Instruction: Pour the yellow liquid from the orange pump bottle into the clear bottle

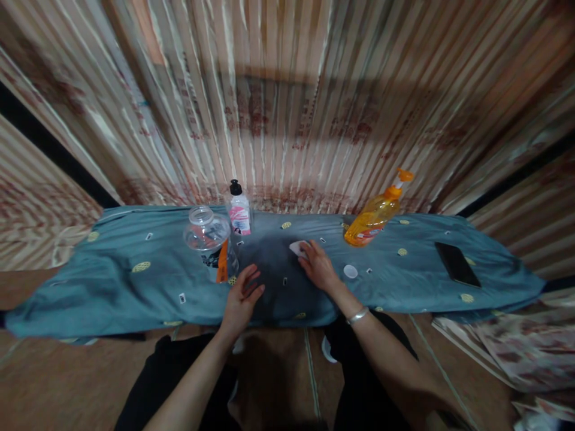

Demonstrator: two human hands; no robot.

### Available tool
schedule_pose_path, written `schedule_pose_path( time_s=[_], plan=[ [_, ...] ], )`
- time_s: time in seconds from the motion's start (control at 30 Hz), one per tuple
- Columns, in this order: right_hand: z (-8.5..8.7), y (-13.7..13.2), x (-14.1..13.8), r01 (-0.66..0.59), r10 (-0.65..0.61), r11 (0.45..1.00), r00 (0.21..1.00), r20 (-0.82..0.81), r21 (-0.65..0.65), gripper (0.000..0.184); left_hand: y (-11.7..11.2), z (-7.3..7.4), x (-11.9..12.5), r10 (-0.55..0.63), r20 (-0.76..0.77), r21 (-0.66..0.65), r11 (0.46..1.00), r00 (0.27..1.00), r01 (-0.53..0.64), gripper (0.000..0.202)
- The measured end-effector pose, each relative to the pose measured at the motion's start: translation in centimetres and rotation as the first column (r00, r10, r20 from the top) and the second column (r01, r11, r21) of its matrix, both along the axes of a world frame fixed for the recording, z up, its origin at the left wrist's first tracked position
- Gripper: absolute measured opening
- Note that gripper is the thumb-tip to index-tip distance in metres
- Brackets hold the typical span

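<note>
My right hand [318,263] is closed on a small flat white piece [297,248], perhaps a folded tissue or pad, and presses it on the cloth. Its exact kind is too blurred to tell. My left hand [243,299] is open, fingers curved and apart, with nothing in it. Just beyond its fingers stands a clear lidless plastic jar [206,236] with an orange and black label. A round white lid [350,272] lies on the cloth to the right of my right hand.
A clear bottle with black cap [239,212] stands behind the jar. An orange pump bottle [372,218] is at the back right. A dark phone [457,264] lies at the right. Blue-green cloth [117,287] covers the table; a pleated curtain [278,120] hangs behind.
</note>
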State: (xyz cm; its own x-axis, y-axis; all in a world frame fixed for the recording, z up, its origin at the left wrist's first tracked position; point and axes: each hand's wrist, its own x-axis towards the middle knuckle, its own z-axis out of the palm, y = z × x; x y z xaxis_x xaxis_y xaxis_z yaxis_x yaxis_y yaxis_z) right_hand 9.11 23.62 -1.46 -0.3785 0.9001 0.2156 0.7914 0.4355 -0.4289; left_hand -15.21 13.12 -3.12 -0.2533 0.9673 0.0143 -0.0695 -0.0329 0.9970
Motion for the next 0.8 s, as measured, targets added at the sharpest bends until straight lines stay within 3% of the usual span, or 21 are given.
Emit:
schedule_pose_path(
  time_s=[0.1, 0.2, 0.33, 0.43, 0.47, 0.5, 0.6, 0.73, 0.8],
  plan=[
    [-0.4, 1.3, -0.1, 0.046, -0.045, 0.999, 0.998, 0.041, -0.02, 0.055, -0.2, 0.1, -0.3, 0.006, 0.006, 0.001, 1.0, 1.0, -0.006, 0.043],
    [-0.9, -0.5, -2.5, -0.027, 0.028, 0.999, 0.998, 0.06, -0.027, 0.054, -0.3, 0.2, -0.5, 0.016, 0.012, 0.0, 1.0, 1.0, -0.016, 0.042],
    [-0.7, -6.1, -6.4, -0.235, 0.236, 0.971, 0.971, 0.043, -0.036, 0.06, -0.5, 0.3, -1.1, 0.021, 0.021, -0.008, 1.0, 1.0, -0.021, 0.041],
    [0.4, -8.8, -7.3, -0.492, 0.485, 0.865, 0.87, -0.086, -0.099, 0.044, -1.0, 0.4, -2.1, 0.018, 0.022, -0.013, 1.0, 1.0, -0.018, 0.039],
    [0.9, -9.0, -7.1, -0.517, 0.494, 0.843, 0.854, -0.164, -0.147, 0.041, -1.3, 0.4, -2.4, 0.019, 0.02, -0.013, 1.0, 1.0, -0.018, 0.038],
    [1.5, -8.7, -6.5, -0.511, 0.465, 0.837, 0.852, -0.241, -0.193, 0.04, -1.5, 0.5, -2.9, 0.021, 0.018, -0.013, 1.0, 1.0, -0.021, 0.037],
    [3.2, -6.1, -3.6, -0.335, 0.235, 0.915, 0.896, -0.377, -0.226, 0.034, -2.3, 0.9, -4.3, 0.036, 0.01, -0.006, 0.999, 0.999, -0.036, 0.034],
    [4.8, -2.5, 0.3, -0.178, 0.11, 0.973, 0.92, -0.377, -0.151, 0.042, -3.0, 1.6, -6.3, 0.088, 0.003, 0.014, 0.996, 0.996, -0.088, 0.03],
    [5.0, -1.8, 1.4, -0.135, 0.107, 0.987, 0.954, -0.279, -0.085, 0.043, -3.1, 2.0, -7.3, 0.13, 0.004, 0.025, 0.991, 0.992, -0.13, 0.029]
  ],
)
